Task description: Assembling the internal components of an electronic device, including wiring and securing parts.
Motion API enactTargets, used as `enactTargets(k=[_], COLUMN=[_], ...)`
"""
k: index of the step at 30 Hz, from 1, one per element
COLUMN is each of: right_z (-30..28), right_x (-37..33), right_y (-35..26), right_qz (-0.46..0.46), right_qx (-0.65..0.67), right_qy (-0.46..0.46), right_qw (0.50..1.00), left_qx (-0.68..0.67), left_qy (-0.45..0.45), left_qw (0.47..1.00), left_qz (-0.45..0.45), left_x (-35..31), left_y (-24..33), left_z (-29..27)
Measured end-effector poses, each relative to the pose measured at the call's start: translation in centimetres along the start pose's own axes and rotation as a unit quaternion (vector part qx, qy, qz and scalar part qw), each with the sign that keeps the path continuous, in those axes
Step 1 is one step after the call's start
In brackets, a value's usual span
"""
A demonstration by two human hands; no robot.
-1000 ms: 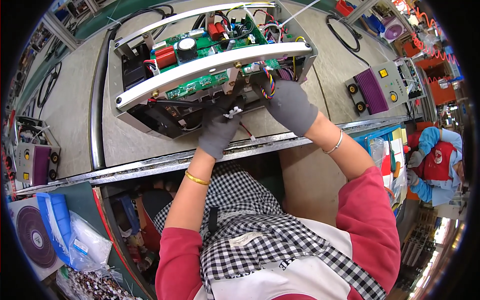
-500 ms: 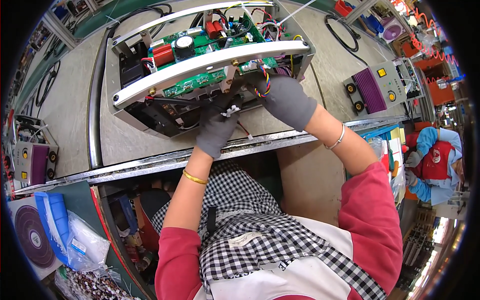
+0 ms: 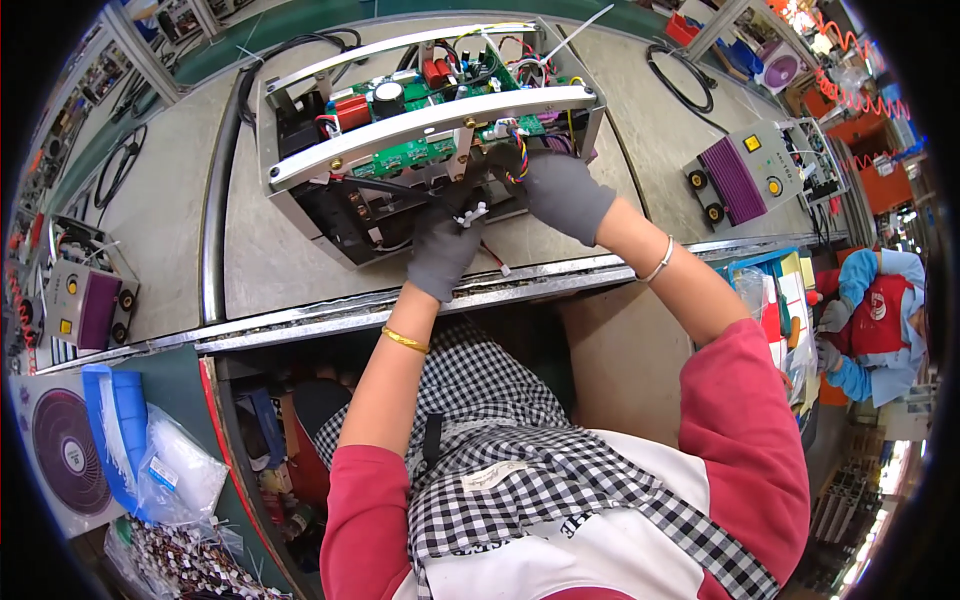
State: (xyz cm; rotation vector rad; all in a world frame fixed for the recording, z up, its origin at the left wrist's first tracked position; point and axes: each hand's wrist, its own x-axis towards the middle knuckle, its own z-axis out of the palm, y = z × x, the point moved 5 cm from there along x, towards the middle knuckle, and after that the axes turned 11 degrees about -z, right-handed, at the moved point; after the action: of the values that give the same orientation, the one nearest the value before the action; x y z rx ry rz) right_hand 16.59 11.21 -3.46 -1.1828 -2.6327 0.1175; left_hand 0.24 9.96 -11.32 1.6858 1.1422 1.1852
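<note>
In the head view, the open chassis point(image 3: 400, 140) stands close to the near edge of the bench point(image 3: 265, 270), apparently so both hands can reach inside. White connectors point(image 3: 474, 213) lie against the left hand point(image 3: 444, 250); coloured wires point(image 3: 522, 160) loop by the right hand point(image 3: 562, 196). Hidden fingertips mean I cannot tell either grip.

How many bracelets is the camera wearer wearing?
2: a gold bracelet on the forearm behind the gloved left hand, and a silver bracelet behind the gloved right hand. Gloves or sleeves could hide others.
</note>
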Motion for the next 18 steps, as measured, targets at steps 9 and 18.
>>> enactTargets(k=[9,18], right_z=[-4.7,-6.3], right_x=[-4.4,-5.4], right_y=[-3.5,-9.2], right_qz=[0.152,0.087], right_qx=[0.117,0.457], right_qy=[0.151,0.087], right_qw=[0.970,0.881], left_qx=[-0.044,-0.049], left_qy=[-0.101,-0.325], left_qw=[0.986,0.925], left_qz=[-0.128,-0.187], left_x=[-4.6,-10.1], left_y=[4.2,8.0], left_z=[-1.6,4.8])
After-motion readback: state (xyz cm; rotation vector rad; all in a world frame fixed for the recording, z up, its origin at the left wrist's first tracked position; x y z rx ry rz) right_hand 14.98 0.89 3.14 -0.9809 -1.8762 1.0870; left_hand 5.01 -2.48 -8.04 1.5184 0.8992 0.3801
